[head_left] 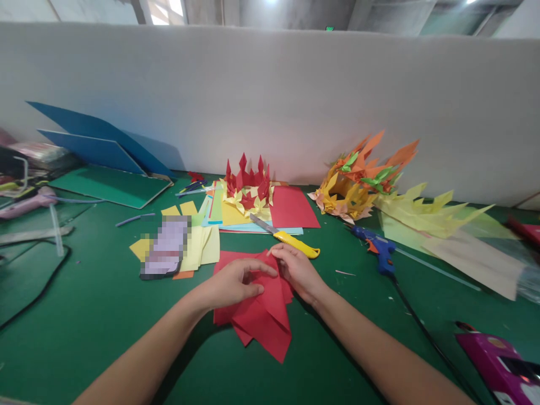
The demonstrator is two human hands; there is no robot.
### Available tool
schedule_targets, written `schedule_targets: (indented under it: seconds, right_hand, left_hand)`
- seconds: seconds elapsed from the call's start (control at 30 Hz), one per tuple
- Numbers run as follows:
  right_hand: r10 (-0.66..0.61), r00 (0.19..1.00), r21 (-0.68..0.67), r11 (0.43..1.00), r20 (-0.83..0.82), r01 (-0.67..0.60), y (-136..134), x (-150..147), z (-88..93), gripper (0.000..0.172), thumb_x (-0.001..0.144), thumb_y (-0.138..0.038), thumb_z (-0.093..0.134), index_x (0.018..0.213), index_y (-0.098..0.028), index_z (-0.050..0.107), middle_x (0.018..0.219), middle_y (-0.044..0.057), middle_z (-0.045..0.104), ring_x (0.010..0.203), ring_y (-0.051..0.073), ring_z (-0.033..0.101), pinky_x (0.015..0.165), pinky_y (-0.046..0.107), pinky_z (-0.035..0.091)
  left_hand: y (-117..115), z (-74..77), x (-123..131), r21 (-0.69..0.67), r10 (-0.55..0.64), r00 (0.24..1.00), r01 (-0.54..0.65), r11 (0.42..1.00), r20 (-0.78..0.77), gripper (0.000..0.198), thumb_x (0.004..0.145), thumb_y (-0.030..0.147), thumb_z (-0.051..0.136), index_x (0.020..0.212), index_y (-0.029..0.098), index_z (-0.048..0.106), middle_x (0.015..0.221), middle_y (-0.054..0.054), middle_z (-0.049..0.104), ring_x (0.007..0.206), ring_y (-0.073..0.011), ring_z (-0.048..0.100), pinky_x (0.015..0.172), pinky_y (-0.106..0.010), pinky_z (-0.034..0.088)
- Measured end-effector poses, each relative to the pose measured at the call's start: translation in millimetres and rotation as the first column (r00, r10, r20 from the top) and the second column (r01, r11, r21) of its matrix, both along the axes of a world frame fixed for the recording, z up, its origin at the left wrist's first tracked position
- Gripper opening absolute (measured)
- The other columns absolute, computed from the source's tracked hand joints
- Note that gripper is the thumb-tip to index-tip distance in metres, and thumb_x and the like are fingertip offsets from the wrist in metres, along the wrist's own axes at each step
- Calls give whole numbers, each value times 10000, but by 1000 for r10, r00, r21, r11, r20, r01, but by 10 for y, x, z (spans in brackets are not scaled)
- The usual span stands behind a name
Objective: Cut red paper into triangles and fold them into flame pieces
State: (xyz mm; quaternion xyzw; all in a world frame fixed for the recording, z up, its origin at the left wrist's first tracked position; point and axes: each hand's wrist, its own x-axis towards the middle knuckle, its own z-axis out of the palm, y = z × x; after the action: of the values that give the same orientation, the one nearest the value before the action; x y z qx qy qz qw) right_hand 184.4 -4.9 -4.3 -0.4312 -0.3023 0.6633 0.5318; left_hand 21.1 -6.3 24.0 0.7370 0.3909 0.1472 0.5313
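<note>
A folded red paper piece (264,315) lies on the green table (97,315) in front of me, over another red sheet. My left hand (234,283) rests on its upper left part, fingers curled and pressing the paper. My right hand (295,267) pinches the paper's top edge with its fingertips. Just beyond my right hand lies a yellow utility knife (291,241).
A red and yellow paper crown (248,188) sits on coloured sheets at centre back. An orange and yellow paper crown (358,180) stands to the right, next to a blue glue gun (377,247) with a black cord. Yellow papers (202,244), blue boards (97,143), a magenta object (500,365).
</note>
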Motion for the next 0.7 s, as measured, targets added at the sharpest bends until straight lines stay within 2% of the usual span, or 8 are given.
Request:
schedule_targets:
  seconds: [0.13,0.23,0.33,0.43,0.7]
  right_hand:
    - [16,998,33,999,60,-18,7,-2,-38,191,550,-346,702,575,-193,591,501,-67,504,505,89,384,516,233,285]
    - [53,996,48,997,67,-56,3,8,-54,223,572,-380,711,603,-195,592,532,-61,512,528,95,406,538,240,299]
    - [91,993,61,994,72,-95,1,26,-53,274,563,-418,736,644,-190,609,573,-52,536,562,102,440,570,247,318]
    - [111,989,58,991,95,-117,3,39,-50,313,539,-436,752,638,-178,605,548,-56,515,533,90,407,549,243,295]
    - [29,993,99,994,117,-41,-15,1,-67,342,603,-468,694,546,-203,487,474,-75,399,485,91,321,490,243,239]
  left_hand:
    - [-4,-2,-2,-34,-12,1000,12,999,10,416,740,173,529,1147,210,600,935,-15,630,657,-103,475,620,-233,405]
    - [-3,0,-9,-31,-15,1000,15,999,-10,434,741,164,522,1166,204,597,894,-9,618,641,-95,444,593,-218,384]
    - [5,-1,-21,-23,-5,1000,5,1000,-28,448,741,170,527,1184,201,589,787,10,590,607,-91,414,567,-210,366]
    - [8,-1,-27,-19,-14,999,13,1000,-36,461,741,176,529,1198,208,581,725,24,558,584,-87,392,548,-204,353]
    - [-23,37,21,-38,-22,1000,22,999,2,414,734,138,513,1130,207,614,804,1,596,606,-92,406,556,-209,366]
